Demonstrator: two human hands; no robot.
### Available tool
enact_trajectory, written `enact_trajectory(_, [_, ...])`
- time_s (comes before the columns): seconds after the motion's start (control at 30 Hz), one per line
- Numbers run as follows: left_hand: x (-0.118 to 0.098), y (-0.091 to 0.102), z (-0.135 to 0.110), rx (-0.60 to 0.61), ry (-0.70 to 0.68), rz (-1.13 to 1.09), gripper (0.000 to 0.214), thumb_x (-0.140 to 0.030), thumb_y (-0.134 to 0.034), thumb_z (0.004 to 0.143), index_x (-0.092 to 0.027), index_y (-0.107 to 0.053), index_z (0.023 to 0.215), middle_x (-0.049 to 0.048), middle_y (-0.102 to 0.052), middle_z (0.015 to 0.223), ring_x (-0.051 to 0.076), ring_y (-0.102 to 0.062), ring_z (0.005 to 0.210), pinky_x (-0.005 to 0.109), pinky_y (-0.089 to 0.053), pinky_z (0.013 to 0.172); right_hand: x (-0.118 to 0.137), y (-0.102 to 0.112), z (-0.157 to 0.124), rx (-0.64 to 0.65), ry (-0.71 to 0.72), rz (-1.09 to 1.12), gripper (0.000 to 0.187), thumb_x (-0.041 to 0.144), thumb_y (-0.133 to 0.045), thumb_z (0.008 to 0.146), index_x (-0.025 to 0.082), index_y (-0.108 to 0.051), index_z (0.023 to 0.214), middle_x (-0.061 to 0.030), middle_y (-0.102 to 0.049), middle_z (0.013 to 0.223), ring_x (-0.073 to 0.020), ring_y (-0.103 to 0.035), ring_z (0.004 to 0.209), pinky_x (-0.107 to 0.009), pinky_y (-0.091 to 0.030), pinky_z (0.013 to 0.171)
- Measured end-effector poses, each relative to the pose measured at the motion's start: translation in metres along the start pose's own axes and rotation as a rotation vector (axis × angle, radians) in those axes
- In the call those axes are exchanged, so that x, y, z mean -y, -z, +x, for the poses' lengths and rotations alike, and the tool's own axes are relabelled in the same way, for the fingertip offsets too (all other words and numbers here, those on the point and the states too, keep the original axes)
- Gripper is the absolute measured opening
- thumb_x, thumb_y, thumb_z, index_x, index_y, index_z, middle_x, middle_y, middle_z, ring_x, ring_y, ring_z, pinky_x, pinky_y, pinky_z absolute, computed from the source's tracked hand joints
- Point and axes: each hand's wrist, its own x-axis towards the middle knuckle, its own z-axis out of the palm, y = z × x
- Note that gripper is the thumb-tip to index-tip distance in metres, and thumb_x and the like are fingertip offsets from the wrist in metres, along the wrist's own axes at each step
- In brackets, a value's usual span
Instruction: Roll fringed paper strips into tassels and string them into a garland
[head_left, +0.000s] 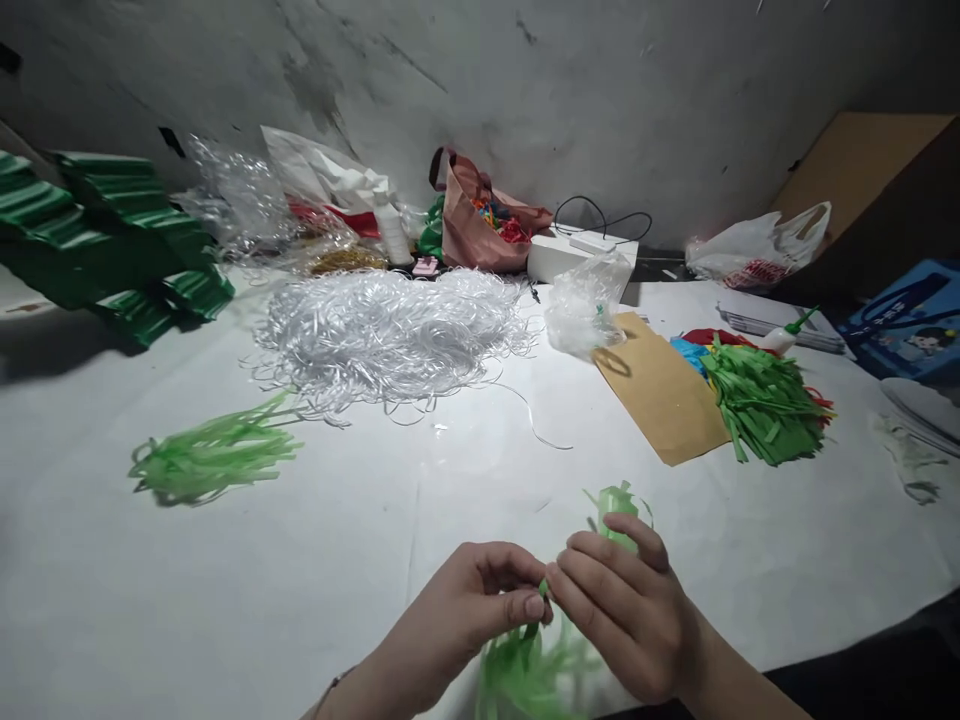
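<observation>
At the near edge of the table, my left hand (501, 610) pinches the narrow twisted middle of a light green tissue paper tassel (517, 672) between thumb and fingers. My right hand (626, 610) is closed on the same tassel, its fingertips meeting those of the left. Cut strips hang blurred below the hands, and a wider green end sticks up past the right fingers. Part of the tassel is hidden behind the right hand. Apart from both hands, a second light green tassel (217, 455) lies spread on the left.
A heap of shiny white string (397, 335) lies across the middle. To the right are a brown envelope (667, 400) and darker green paper fringe (772, 400). Green corrugated pieces (112, 240) stand at left. Along the wall are a pink bag (480, 225) and a white bottle (390, 225).
</observation>
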Motion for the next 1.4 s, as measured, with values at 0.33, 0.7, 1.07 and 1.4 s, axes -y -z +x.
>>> enact_trajectory(0.33, [0.0, -0.011, 0.012, -0.124, -0.336, -0.171, 0.022, -0.03, -0.086, 0.064, -0.016, -0.069, 0.063, 0.0012, -0.064, 0.07, 0.015, -0.055, 0.071, 0.027, -0.043, 0.068, 0.013, -0.015, 0.023, -0.315, -0.381, 0.508, 0.02, 0.016, -0.054, 0.091, 0.022, -0.067, 0.106, -0.0045, -0.066, 0.083, -0.019, -0.061, 0.075, -0.042, -0.05, 0.081])
enact_trajectory(0.7, [0.015, -0.014, 0.022, -0.299, -0.784, 0.474, 0.016, -0.02, -0.061, 0.085, -0.022, -0.058, 0.1, 0.0067, -0.064, 0.1, 0.022, -0.06, 0.098, 0.036, -0.05, 0.088, -0.002, -0.028, 0.042, -0.494, -0.801, 0.984, 0.005, 0.022, -0.07, 0.083, 0.021, -0.071, 0.078, -0.0028, -0.064, 0.078, -0.0183, -0.06, 0.078, -0.031, -0.051, 0.068])
enact_trajectory(1.07, [0.028, 0.039, -0.016, -0.265, -0.563, 0.765, 0.014, -0.028, -0.063, 0.084, -0.025, -0.07, 0.095, 0.0073, -0.071, 0.101, 0.023, -0.067, 0.092, 0.03, -0.056, 0.079, -0.023, -0.016, 0.046, -0.642, -0.808, 1.122, 0.009, 0.031, -0.07, 0.084, 0.022, -0.071, 0.085, -0.0014, -0.067, 0.076, -0.0159, -0.064, 0.074, -0.028, -0.052, 0.068])
enact_trajectory(1.4, [-0.017, -0.006, 0.027, -0.291, -0.858, 0.576, 0.019, -0.029, -0.057, 0.091, -0.02, -0.07, 0.081, 0.0059, -0.064, 0.078, 0.017, -0.062, 0.072, 0.025, -0.049, 0.063, -0.015, -0.043, 0.02, -0.254, -0.44, 0.486, 0.028, 0.021, -0.052, 0.095, 0.024, -0.051, 0.123, -0.0054, -0.065, 0.092, -0.0184, -0.065, 0.081, -0.029, -0.055, 0.07])
